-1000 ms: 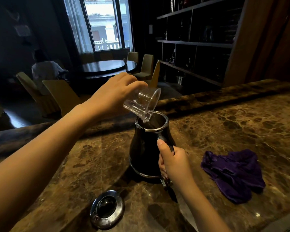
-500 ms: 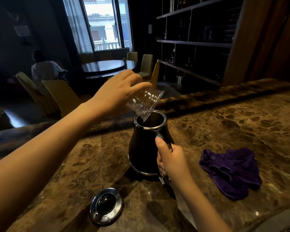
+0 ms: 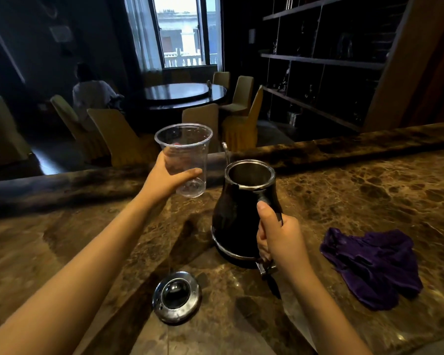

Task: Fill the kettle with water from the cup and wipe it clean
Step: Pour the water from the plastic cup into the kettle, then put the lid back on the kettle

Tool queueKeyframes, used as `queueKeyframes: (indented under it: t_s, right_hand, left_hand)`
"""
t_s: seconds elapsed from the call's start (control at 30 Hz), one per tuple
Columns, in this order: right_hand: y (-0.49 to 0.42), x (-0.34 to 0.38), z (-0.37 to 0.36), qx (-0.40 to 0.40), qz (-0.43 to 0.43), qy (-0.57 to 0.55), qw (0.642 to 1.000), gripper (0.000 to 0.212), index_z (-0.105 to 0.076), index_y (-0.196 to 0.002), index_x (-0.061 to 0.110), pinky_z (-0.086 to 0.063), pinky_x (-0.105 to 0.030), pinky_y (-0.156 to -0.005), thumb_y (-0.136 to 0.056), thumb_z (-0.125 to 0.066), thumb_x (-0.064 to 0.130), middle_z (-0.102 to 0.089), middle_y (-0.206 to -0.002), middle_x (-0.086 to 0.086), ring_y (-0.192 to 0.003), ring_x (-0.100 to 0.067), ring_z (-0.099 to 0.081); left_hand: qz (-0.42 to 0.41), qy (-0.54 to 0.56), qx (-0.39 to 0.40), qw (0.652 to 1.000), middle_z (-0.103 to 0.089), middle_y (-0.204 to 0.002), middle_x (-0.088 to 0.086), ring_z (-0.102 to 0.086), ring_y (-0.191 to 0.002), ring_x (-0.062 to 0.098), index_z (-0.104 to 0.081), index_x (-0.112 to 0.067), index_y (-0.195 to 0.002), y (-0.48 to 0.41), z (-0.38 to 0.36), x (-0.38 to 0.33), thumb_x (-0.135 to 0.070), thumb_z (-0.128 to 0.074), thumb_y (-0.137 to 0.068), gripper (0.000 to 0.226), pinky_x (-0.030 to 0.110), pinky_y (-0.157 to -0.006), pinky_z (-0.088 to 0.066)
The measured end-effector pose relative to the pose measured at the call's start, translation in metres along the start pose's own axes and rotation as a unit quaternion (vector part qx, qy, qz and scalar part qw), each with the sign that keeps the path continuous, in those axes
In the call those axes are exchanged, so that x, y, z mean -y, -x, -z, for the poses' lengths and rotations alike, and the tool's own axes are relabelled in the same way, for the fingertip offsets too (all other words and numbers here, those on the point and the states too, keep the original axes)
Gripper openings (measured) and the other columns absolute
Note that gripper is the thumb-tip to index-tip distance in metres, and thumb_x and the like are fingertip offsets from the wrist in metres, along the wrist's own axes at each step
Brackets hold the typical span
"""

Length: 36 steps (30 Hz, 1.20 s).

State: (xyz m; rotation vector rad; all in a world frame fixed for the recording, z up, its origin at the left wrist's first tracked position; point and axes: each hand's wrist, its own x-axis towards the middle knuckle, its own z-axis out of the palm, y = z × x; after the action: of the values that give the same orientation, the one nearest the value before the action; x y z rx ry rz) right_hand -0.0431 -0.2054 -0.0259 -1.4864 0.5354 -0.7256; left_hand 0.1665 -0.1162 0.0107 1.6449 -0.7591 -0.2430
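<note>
A dark kettle [image 3: 237, 221] with a silver rim stands open-topped on the brown marble counter [image 3: 356, 190]. My right hand [image 3: 277, 235] grips its handle at the near side. My left hand [image 3: 166, 179] holds a clear plastic cup [image 3: 186, 155] upright, just left of the kettle's mouth and a little above the counter. The cup looks empty. The kettle's round silver lid [image 3: 176, 297] lies on the counter in front of the kettle. A crumpled purple cloth [image 3: 374, 265] lies to the right of my right hand.
The counter's raised far edge [image 3: 344, 147] runs behind the kettle. Beyond it are a round dark table [image 3: 182, 92], several yellow-green chairs, a seated person [image 3: 92, 94] at the left, and dark shelves [image 3: 318, 60] at the right.
The cup was tipped over the kettle's mouth; my left hand has now turned it upright and drawn it away to the left. My right hand stays on the handle.
</note>
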Motion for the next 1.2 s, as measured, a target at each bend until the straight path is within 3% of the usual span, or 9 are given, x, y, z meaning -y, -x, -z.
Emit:
queueKeyframes:
  t_s: [0.17,0.43,0.63,0.77,0.87,0.93,1.0,1.13,1.2]
  right_hand:
    - [-0.001,-0.001,-0.001,0.001,-0.004,-0.002,1.0,0.046,-0.039,-0.051,0.008,-0.026,-0.022,-0.034,-0.091,-0.047,0.031,-0.033,-0.033,0.002,-0.029,-0.012,-0.032]
    - [-0.002,-0.003,-0.001,-0.001,-0.006,0.008,1.0,0.051,-0.039,-0.047,0.009,-0.027,-0.025,-0.034,-0.09,-0.047,0.035,-0.034,-0.032,0.002,-0.03,-0.016,-0.032]
    - [-0.001,-0.004,-0.001,-0.003,-0.001,0.008,1.0,0.051,-0.039,-0.046,0.01,-0.028,-0.024,-0.034,-0.09,-0.046,0.035,-0.034,-0.033,0.001,-0.029,-0.016,-0.033]
    - [0.0,-0.004,-0.001,0.0,0.0,0.013,1.0,0.05,-0.04,-0.05,0.008,-0.029,-0.023,-0.035,-0.09,-0.046,0.036,-0.035,-0.035,0.0,-0.031,-0.015,-0.034]
    - [0.0,-0.004,0.0,-0.003,0.002,0.01,1.0,0.047,-0.043,-0.054,0.006,-0.029,-0.023,-0.035,-0.09,-0.047,0.036,-0.035,-0.037,-0.002,-0.031,-0.015,-0.034]
    - [0.0,-0.005,0.0,-0.001,0.005,0.015,1.0,0.048,-0.043,-0.054,0.006,-0.03,-0.023,-0.035,-0.09,-0.047,0.037,-0.036,-0.037,-0.001,-0.032,-0.015,-0.034]
    - [0.0,-0.006,0.001,0.0,0.007,0.014,1.0,0.048,-0.041,-0.052,0.007,-0.03,-0.023,-0.035,-0.09,-0.047,0.037,-0.036,-0.037,-0.001,-0.032,-0.016,-0.034]
    - [0.0,-0.006,0.001,0.004,0.012,0.008,1.0,0.048,-0.041,-0.051,0.009,-0.031,-0.024,-0.036,-0.09,-0.047,0.037,-0.036,-0.036,-0.001,-0.033,-0.016,-0.035]
    - [0.001,-0.006,0.001,0.006,0.015,0.007,1.0,0.049,-0.042,-0.052,0.007,-0.031,-0.026,-0.037,-0.09,-0.047,0.037,-0.036,-0.036,-0.001,-0.033,-0.017,-0.035]
  left_hand:
    - [0.104,0.058,-0.069,0.991,-0.054,-0.127,0.008,-0.056,-0.108,0.018,-0.03,-0.012,-0.133,0.024,0.007,0.056,-0.013,-0.074,-0.071,0.076,0.033,-0.093,-0.046]
    - [0.103,-0.022,-0.077,0.991,-0.042,-0.141,0.01,-0.044,-0.125,0.023,-0.019,-0.016,-0.139,0.044,0.012,0.084,-0.024,-0.075,-0.07,0.089,0.033,-0.102,-0.037]
    - [0.091,-0.03,-0.084,0.992,-0.044,-0.14,0.011,-0.046,-0.117,0.014,-0.02,-0.014,-0.137,0.05,0.014,0.094,-0.02,-0.074,-0.072,0.084,0.026,-0.095,-0.036]
    - [0.085,-0.073,-0.081,0.99,-0.043,-0.141,0.01,-0.045,-0.123,0.016,-0.015,-0.015,-0.14,0.053,0.019,0.098,-0.024,-0.076,-0.068,0.095,0.029,-0.1,-0.035]
    - [0.116,-0.069,-0.086,0.987,-0.036,-0.147,0.011,-0.041,-0.129,0.022,-0.009,-0.019,-0.143,0.061,0.025,0.09,-0.043,-0.076,-0.06,0.11,0.04,-0.108,-0.036]
    - [0.122,-0.104,-0.143,0.977,-0.039,-0.144,0.011,-0.044,-0.126,0.024,-0.02,-0.019,-0.141,0.08,0.026,0.081,-0.047,-0.07,-0.068,0.093,0.042,-0.105,-0.04]
    - [0.057,-0.191,-0.144,0.969,-0.05,-0.128,0.002,-0.052,-0.113,0.016,-0.042,-0.02,-0.129,0.112,0.025,0.072,-0.046,-0.061,-0.077,0.062,0.037,-0.096,-0.046]
    - [-0.021,-0.291,0.081,0.953,-0.054,-0.104,-0.024,-0.047,-0.104,-0.006,-0.062,-0.036,-0.105,0.164,0.023,0.064,-0.058,-0.049,-0.071,0.043,0.013,-0.088,-0.037]
    - [-0.034,-0.325,0.082,0.941,-0.051,-0.099,-0.03,-0.044,-0.101,-0.007,-0.066,-0.033,-0.1,0.17,0.021,0.073,-0.048,-0.057,-0.074,0.031,0.006,-0.084,-0.033]
